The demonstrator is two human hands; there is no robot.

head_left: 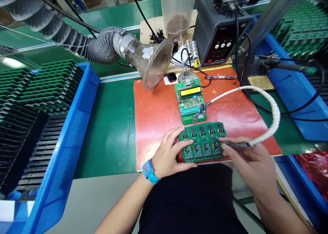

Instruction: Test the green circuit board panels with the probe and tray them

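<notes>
A green circuit board panel with a row of several two-digit displays lies on the red mat near the front edge. My left hand rests over its left end, fingers spread along the edges and surface. In my right hand is a probe with a dark body, its tip at the panel's right end; exact contact is hidden by the fingers. A white-wrapped cable loops from the probe to a programmer board just beyond the panel, with a lit yellow screen and a teal socket.
A fume extraction funnel hangs over the mat's back left. Blue bins with upright boards stand left and at the back right. Behind the mat are a soldering station, a pen-like tool and a plastic container.
</notes>
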